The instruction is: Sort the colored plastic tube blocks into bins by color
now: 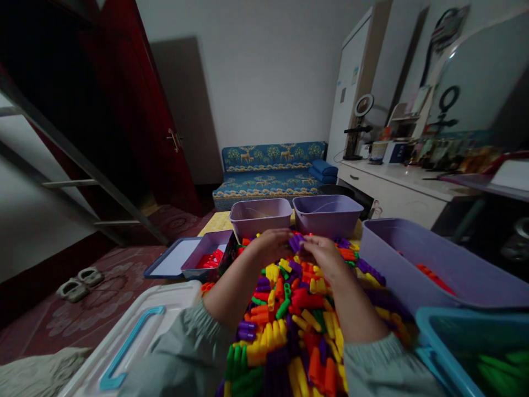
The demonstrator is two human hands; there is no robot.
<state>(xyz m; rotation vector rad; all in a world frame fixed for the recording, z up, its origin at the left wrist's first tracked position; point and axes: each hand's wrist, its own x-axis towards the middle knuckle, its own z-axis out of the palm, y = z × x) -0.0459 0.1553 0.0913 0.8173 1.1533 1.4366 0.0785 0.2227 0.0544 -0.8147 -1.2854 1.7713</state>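
A heap of small plastic pieces [289, 325] in yellow, red, orange, green and purple covers the surface in front of me. My left hand [270, 244] and my right hand [324, 255] meet at the far side of the heap. Between their fingertips sits a purple piece [296, 241], and both hands pinch it. Both wrists rest over the pile, with grey-green sleeves at the bottom of the view.
Two purple bins [260, 216] [326, 212] stand behind the heap. A large purple bin [438, 264] holding red pieces is at the right, a blue bin [467, 347] with green pieces at lower right. A small purple tray [209, 255] of red pieces and a white lid [136, 331] lie left.
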